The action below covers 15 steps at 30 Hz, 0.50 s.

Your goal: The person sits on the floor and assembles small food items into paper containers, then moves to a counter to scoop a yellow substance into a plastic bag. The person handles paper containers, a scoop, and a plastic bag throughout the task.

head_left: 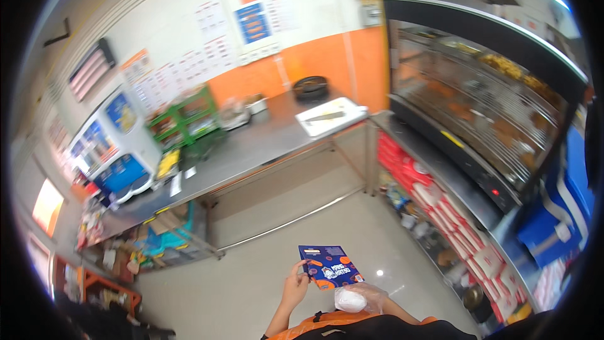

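A flat dark-blue printed packet (331, 266) with orange shapes is in front of my body above the floor. My left hand (297, 283) pinches its left edge between thumb and fingers. Close to the packet's lower edge is my right hand (371, 296), wrapped in clear plastic that hides its fingers. A rounded white thing (350, 300) shows at that plastic; its kind I cannot make out, nor whether the hand grips it.
A steel table (251, 151) along the wall bears a white cutting board (330, 117) with a knife, a black pan (311, 88) and green racks (182, 119). At right stands a glass food warmer (478, 94) above shelves of red-and-white packs (447, 214), beside a blue bag (560, 208).
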Each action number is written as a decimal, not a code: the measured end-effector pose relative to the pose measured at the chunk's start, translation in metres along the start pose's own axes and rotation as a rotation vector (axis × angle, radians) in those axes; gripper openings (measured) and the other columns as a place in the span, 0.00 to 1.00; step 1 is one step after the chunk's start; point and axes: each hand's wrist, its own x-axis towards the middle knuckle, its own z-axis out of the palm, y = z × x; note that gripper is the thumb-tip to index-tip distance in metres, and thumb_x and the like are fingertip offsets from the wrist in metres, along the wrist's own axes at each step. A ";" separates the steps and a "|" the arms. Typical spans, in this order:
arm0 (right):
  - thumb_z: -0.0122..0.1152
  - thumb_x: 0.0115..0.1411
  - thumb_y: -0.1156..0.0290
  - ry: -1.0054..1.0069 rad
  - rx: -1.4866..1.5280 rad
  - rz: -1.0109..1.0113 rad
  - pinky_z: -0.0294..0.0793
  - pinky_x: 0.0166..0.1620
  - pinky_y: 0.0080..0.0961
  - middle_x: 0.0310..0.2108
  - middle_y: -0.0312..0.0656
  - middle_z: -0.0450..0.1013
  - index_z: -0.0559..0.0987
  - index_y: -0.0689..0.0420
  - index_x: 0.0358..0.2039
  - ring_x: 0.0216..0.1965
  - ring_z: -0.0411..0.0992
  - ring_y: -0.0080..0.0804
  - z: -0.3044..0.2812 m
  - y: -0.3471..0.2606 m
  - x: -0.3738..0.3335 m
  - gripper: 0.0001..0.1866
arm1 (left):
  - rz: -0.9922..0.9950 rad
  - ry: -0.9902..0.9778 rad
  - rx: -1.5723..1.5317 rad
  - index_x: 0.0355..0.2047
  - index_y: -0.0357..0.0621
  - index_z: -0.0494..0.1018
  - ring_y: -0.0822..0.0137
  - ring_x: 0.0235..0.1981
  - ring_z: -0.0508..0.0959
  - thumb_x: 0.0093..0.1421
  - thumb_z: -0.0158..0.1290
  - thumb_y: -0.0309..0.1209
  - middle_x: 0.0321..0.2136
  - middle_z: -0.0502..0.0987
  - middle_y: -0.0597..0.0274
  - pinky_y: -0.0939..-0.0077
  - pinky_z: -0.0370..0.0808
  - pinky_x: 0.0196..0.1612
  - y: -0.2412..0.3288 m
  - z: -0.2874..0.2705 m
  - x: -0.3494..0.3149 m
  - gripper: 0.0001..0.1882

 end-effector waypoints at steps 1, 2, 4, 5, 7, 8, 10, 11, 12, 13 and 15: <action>0.61 0.59 0.62 0.001 0.005 -0.002 0.77 0.42 0.31 0.43 0.45 0.73 0.75 0.60 0.46 0.42 0.74 0.34 0.020 -0.003 0.020 0.19 | -0.023 0.029 0.033 0.57 0.48 0.62 0.74 0.29 0.78 0.61 0.45 0.23 0.25 0.78 0.59 0.80 0.73 0.34 -0.009 -0.023 -0.001 0.23; 0.61 0.59 0.61 -0.017 -0.029 0.003 0.77 0.42 0.31 0.43 0.45 0.74 0.75 0.60 0.45 0.41 0.74 0.34 0.035 -0.005 0.041 0.19 | -0.045 0.060 0.064 0.58 0.49 0.62 0.74 0.28 0.78 0.61 0.45 0.23 0.24 0.78 0.60 0.80 0.73 0.34 -0.017 -0.045 0.001 0.24; 0.61 0.59 0.61 -0.044 -0.061 0.029 0.77 0.42 0.31 0.42 0.44 0.74 0.75 0.60 0.45 0.41 0.75 0.34 0.062 -0.015 0.080 0.19 | -0.073 0.095 0.107 0.60 0.50 0.60 0.76 0.27 0.75 0.61 0.45 0.23 0.23 0.76 0.62 0.81 0.72 0.33 -0.023 -0.078 0.010 0.26; 0.61 0.59 0.61 -0.052 -0.074 0.043 0.77 0.42 0.31 0.42 0.44 0.74 0.75 0.60 0.45 0.41 0.75 0.34 0.074 -0.022 0.102 0.19 | -0.091 0.102 0.118 0.61 0.51 0.60 0.77 0.26 0.74 0.61 0.45 0.23 0.22 0.76 0.62 0.81 0.71 0.33 -0.016 -0.092 0.011 0.27; 0.61 0.59 0.61 -0.078 -0.102 0.062 0.77 0.41 0.31 0.42 0.44 0.74 0.75 0.60 0.45 0.41 0.75 0.34 0.098 -0.036 0.144 0.19 | -0.132 0.109 0.061 0.63 0.51 0.58 0.78 0.25 0.72 0.61 0.45 0.23 0.22 0.75 0.63 0.82 0.70 0.33 -0.025 -0.113 0.024 0.28; 0.61 0.59 0.61 -0.090 -0.109 0.070 0.77 0.41 0.31 0.42 0.44 0.74 0.75 0.60 0.45 0.41 0.75 0.34 0.110 -0.045 0.165 0.19 | -0.156 0.107 -0.011 0.63 0.51 0.57 0.78 0.26 0.72 0.62 0.45 0.23 0.22 0.75 0.63 0.82 0.70 0.34 -0.036 -0.121 0.032 0.28; 0.61 0.59 0.61 -0.117 -0.133 0.078 0.77 0.41 0.31 0.42 0.44 0.74 0.75 0.60 0.45 0.41 0.75 0.34 0.135 -0.067 0.210 0.19 | -0.169 0.112 -0.104 0.64 0.51 0.55 0.78 0.27 0.71 0.62 0.45 0.23 0.23 0.75 0.63 0.82 0.70 0.35 -0.058 -0.138 0.056 0.29; 0.61 0.59 0.61 -0.136 -0.145 0.083 0.77 0.41 0.31 0.42 0.44 0.74 0.75 0.60 0.45 0.41 0.75 0.34 0.150 -0.080 0.235 0.19 | -0.156 0.127 -0.121 0.64 0.50 0.54 0.78 0.27 0.72 0.62 0.46 0.23 0.23 0.75 0.63 0.82 0.70 0.36 -0.065 -0.147 0.070 0.30; 0.61 0.59 0.61 -0.152 -0.156 0.089 0.77 0.41 0.31 0.42 0.44 0.74 0.75 0.60 0.45 0.41 0.75 0.34 0.165 -0.093 0.260 0.19 | -0.143 0.140 -0.137 0.65 0.50 0.53 0.78 0.28 0.72 0.63 0.46 0.23 0.24 0.76 0.63 0.82 0.70 0.36 -0.073 -0.158 0.085 0.30; 0.61 0.59 0.61 -0.169 -0.167 0.092 0.77 0.41 0.31 0.42 0.44 0.74 0.75 0.60 0.45 0.41 0.75 0.34 0.180 -0.105 0.286 0.19 | -0.148 0.143 -0.144 0.65 0.49 0.52 0.78 0.29 0.72 0.63 0.46 0.23 0.25 0.76 0.63 0.81 0.70 0.37 -0.080 -0.170 0.101 0.30; 0.61 0.59 0.61 -0.199 -0.197 0.089 0.77 0.41 0.32 0.42 0.44 0.74 0.75 0.60 0.45 0.41 0.75 0.34 0.213 -0.135 0.335 0.19 | -0.147 0.156 -0.157 0.64 0.47 0.50 0.77 0.31 0.72 0.63 0.45 0.23 0.28 0.77 0.63 0.80 0.70 0.39 -0.079 -0.200 0.140 0.30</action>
